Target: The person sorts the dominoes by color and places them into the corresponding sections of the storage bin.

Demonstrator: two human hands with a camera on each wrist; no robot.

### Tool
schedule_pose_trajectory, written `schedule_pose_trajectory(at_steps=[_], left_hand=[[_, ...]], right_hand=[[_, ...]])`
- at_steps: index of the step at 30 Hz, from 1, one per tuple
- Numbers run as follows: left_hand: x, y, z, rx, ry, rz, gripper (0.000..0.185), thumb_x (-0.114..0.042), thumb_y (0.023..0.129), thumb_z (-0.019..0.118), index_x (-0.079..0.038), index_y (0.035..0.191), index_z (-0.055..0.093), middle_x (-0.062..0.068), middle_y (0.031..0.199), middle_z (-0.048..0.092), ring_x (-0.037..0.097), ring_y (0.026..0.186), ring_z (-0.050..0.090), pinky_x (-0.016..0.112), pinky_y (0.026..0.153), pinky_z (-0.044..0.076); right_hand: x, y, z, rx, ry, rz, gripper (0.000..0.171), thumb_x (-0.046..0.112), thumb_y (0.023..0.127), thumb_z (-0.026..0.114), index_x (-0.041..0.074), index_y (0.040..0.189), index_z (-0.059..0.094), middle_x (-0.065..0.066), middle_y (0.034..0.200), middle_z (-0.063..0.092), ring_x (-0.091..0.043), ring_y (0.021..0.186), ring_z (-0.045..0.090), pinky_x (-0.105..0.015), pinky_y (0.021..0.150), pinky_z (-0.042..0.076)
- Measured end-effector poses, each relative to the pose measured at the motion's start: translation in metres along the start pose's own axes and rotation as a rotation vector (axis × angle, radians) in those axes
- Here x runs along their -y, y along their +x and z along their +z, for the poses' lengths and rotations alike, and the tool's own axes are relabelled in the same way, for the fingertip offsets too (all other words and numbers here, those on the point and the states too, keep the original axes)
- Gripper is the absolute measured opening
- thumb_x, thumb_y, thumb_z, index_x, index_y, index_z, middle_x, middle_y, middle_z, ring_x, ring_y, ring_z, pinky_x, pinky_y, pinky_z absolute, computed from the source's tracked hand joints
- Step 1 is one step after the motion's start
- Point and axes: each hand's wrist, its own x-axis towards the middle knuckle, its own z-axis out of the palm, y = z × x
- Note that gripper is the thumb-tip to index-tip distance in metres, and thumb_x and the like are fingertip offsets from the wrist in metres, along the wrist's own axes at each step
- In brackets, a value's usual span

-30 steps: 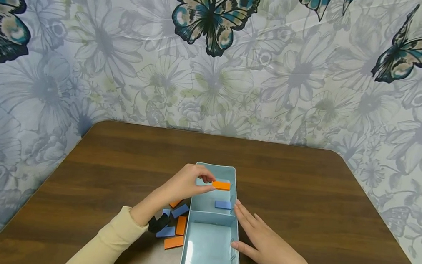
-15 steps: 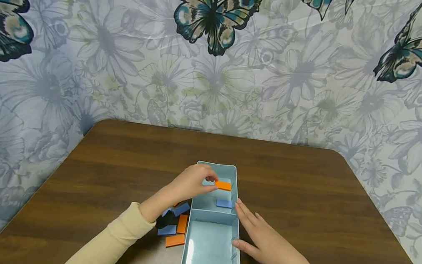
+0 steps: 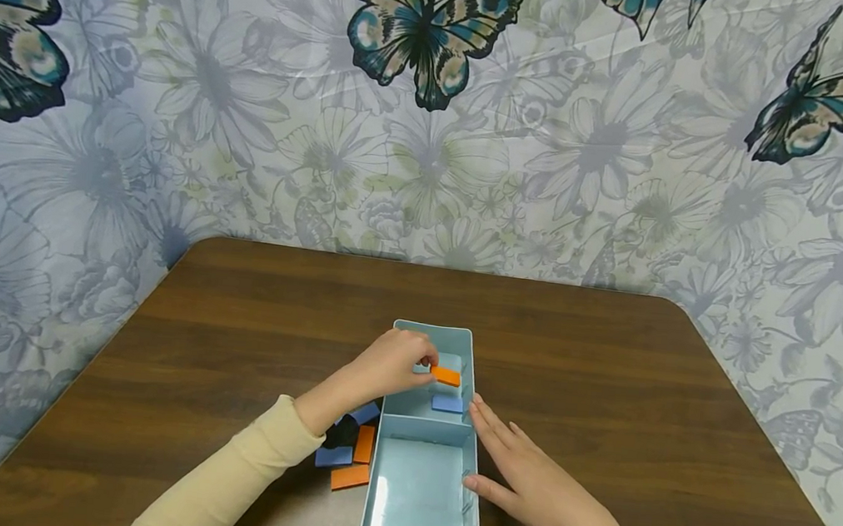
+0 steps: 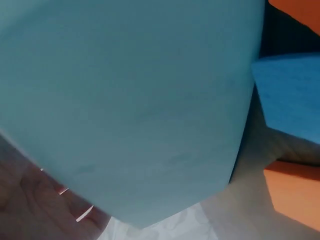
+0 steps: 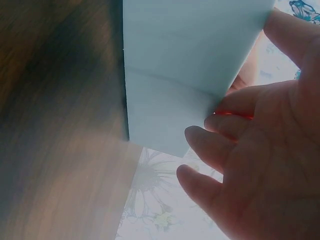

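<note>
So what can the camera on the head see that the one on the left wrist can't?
Only the head view shows both hands: the left hand pinches an orange block over the far compartment of the light blue box, where a blue block lies, while the right hand rests with straight fingers against the box's right wall. It also shows the brown table and the butterfly backdrop.

Only the left wrist view shows the box's outer wall from very close.

Both show loose blue and orange blocks beside the box.

Left hand (image 3: 390,366) reaching forward from a cream sleeve (image 3: 237,481), fingertips pinched together, knuckles up. Right hand (image 3: 534,482) lying flat, palm down, fingers (image 5: 220,150) straight and slightly spread, thumb pointing inward.
</note>
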Motion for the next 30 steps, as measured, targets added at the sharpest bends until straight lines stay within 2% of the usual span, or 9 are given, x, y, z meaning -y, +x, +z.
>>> schedule_pose_trajectory(at_steps=[6, 15, 22, 30], left_hand=[[0.002, 0.003, 0.006, 0.031, 0.027, -0.020, 0.012, -0.021, 0.079, 0.076, -0.011, 0.083, 0.071, -0.003, 0.079, 0.063, 0.009, 0.069, 0.055, 0.022, 0.065, 0.046], [0.005, 0.008, 0.013, 0.054, 0.013, -0.022, 0.013, -0.022, 0.079, 0.076, -0.011, 0.084, 0.072, -0.003, 0.079, 0.064, 0.009, 0.069, 0.055, 0.022, 0.065, 0.046], [0.005, 0.010, 0.018, 0.060, 0.085, 0.004, 0.014, -0.025, 0.078, 0.077, -0.013, 0.082, 0.071, -0.005, 0.075, 0.062, 0.010, 0.067, 0.053, 0.028, 0.065, 0.043], [0.001, 0.010, 0.018, 0.069, 0.119, 0.001, 0.014, -0.025, 0.078, 0.077, -0.012, 0.081, 0.072, -0.005, 0.073, 0.063, 0.008, 0.065, 0.052, 0.027, 0.063, 0.039]], right_hand=[[0.000, 0.001, 0.001, 0.003, 0.004, -0.005, 0.076, 0.049, 0.094, 0.048, 0.009, 0.150, 0.014, -0.005, 0.155, 0.010, -0.015, 0.137, 0.018, -0.051, 0.104, 0.019], [0.000, 0.000, 0.000, 0.011, 0.012, 0.011, 0.077, 0.050, 0.094, 0.047, 0.010, 0.150, 0.014, -0.003, 0.155, 0.009, -0.015, 0.137, 0.018, -0.051, 0.105, 0.018], [0.000, 0.001, 0.000, -0.003, -0.008, -0.009, 0.076, 0.048, 0.094, 0.048, 0.008, 0.149, 0.015, -0.005, 0.155, 0.010, -0.016, 0.136, 0.019, -0.051, 0.104, 0.020], [0.000, 0.001, 0.000, 0.006, 0.003, -0.002, 0.077, 0.048, 0.094, 0.049, 0.007, 0.149, 0.015, -0.004, 0.155, 0.009, -0.014, 0.137, 0.017, -0.051, 0.104, 0.019]])
